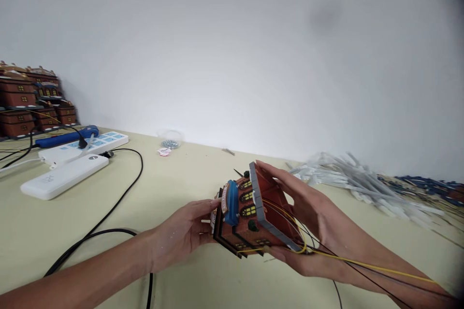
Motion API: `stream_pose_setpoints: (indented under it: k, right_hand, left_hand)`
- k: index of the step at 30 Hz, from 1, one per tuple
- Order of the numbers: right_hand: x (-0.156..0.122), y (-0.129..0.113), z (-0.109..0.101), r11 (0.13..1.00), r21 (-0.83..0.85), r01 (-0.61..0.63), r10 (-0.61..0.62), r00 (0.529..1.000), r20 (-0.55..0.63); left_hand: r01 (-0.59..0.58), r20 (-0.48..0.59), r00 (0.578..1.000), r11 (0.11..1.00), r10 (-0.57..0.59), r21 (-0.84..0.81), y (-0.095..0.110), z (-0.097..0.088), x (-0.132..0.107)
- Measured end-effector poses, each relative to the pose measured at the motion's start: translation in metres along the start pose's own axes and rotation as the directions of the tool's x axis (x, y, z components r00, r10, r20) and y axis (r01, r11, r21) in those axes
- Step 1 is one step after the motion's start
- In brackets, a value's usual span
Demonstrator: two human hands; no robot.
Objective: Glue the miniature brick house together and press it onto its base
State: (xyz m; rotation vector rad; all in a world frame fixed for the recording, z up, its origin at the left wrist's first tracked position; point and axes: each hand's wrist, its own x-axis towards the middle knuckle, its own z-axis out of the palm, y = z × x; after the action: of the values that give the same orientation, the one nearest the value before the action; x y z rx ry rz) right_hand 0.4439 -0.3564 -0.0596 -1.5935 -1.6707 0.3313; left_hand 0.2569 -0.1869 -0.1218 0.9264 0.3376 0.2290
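A miniature brick house [242,212] lies on its side between my hands, its grey-rimmed open base turned to the right. It has yellow windows, a blue awning and small green bushes. My left hand [188,227] grips the roof end, with the thumb on top near the sign. Around the base end, my right hand [304,217] holds the grey rim, its thumb underneath and fingers along the far side. Yellow and black wires [348,256] come out of the hollow inside and trail right across my right wrist.
White power strip [108,141], white power bank [65,176] and blue tool handle [67,137] lie left, with black cables. Stacked model houses [21,96] stand behind them. At the back is a clear dish of screws [170,144]. Translucent sticks [348,178] and wire bundles [427,186] lie right.
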Motion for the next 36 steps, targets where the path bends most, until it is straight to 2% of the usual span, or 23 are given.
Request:
stream_pose_setpoints:
  k: [7, 14, 19, 23, 27, 36]
  right_hand:
    - [0.006, -0.006, 0.0, 0.99, 0.085, -0.11, 0.107, 0.993, 0.048]
    - [0.007, -0.004, 0.001, 0.94, 0.205, -0.274, 0.262, 0.962, 0.081]
    - [0.009, -0.009, 0.009, 0.869, 0.243, -0.43, 0.45, 0.893, -0.03]
    - [0.009, -0.014, 0.015, 0.806, 0.337, -0.486, 0.547, 0.83, -0.11]
    - [0.008, -0.02, 0.019, 0.749, 0.473, -0.463, 0.558, 0.827, -0.074]
    - [0.005, -0.009, 0.024, 0.647, 0.545, -0.533, 0.605, 0.794, 0.058]
  left_hand:
    - [0.014, -0.015, 1.0, 1.0, -0.014, 0.025, -0.001, 0.0, 0.001]
    - [0.017, 0.001, 1.0, 0.993, -0.017, 0.113, -0.002, -0.006, 0.003]
    - [0.054, 0.007, 0.998, 0.977, -0.057, 0.207, 0.0, -0.014, 0.004]
    - [0.037, 0.003, 0.999, 0.956, -0.04, 0.292, 0.001, -0.017, 0.004]
    - [0.022, -0.022, 1.0, 0.929, -0.015, 0.37, 0.003, -0.017, 0.003]
    - [-0.013, -0.085, 0.995, 0.906, 0.054, 0.422, 0.007, -0.019, 0.004]
